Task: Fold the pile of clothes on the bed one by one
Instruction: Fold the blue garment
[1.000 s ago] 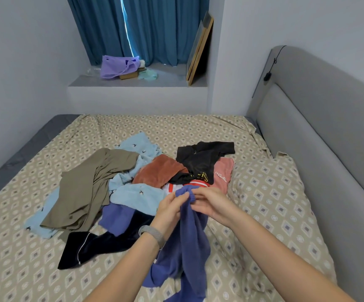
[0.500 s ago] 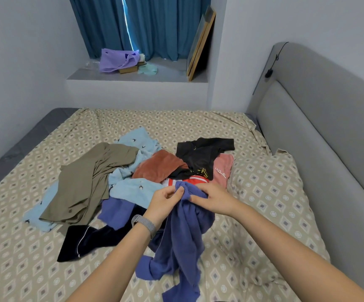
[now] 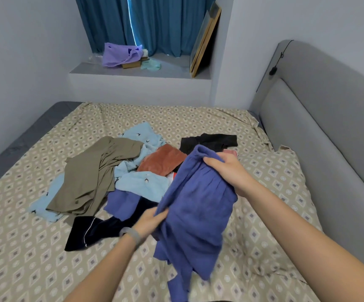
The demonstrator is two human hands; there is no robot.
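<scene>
— Where's the blue-violet garment (image 3: 195,205)?

— Lifted over the bed (image 3: 35,258), hanging between both hands. The right hand (image 3: 225,170) grips its bunched top edge; the left hand (image 3: 152,221), lower down, pinches its side edge, a grey wristband (image 3: 132,235) on that wrist.

— And the pile?

— Just beyond the left hand: a black piece with white piping (image 3: 93,231), a light-blue printed garment (image 3: 141,186), an olive one (image 3: 91,175). A rust-coloured piece (image 3: 161,160) and a black top (image 3: 207,141) lie near the right hand.
</scene>
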